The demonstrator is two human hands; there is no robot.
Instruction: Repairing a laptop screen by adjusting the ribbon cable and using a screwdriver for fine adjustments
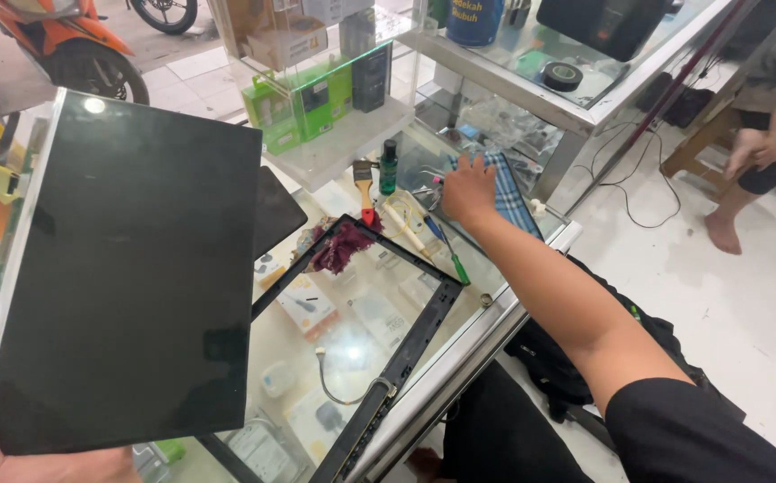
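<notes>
Left hand (39,461) pinches the bottom edge of a bare black screen panel (128,277), lifted and tilted above the glass counter (459,344). Right hand (466,190) lies flat on a plaid cloth (511,197), gripping nothing. Panel looks thin, stiff, slick and crackable; edges are probably safest.

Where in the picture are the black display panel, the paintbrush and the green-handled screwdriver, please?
black display panel (128,268): head view, middle of its glossy face.
paintbrush (364,183): head view, wooden handle.
green-handled screwdriver (459,268): head view, green handle.
</notes>
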